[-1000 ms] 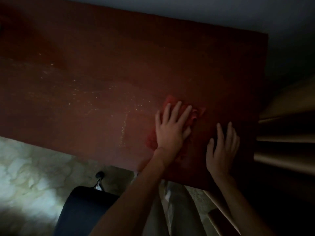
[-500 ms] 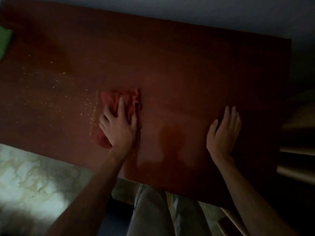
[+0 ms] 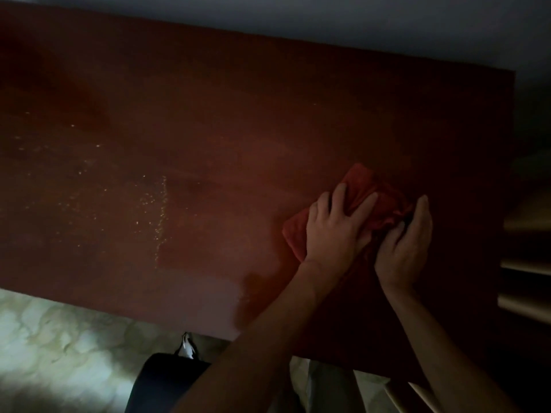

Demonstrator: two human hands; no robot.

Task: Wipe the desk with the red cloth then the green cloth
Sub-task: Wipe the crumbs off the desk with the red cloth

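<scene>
**Both hands on the red cloth at the desk's right end**

The red cloth [image 3: 372, 204] lies bunched on the desk [image 3: 208, 129], near the desk's right edge and toward its near side. The left hand [image 3: 334, 231] presses on the cloth, fingers spread and curled into the folds. The right hand [image 3: 402, 242] meets the cloth's right side, fingers bent and close together, gathering the fabric. Pale crumbs [image 3: 161, 204] are scattered in a line well left of the cloth. The light is dim.
</scene>
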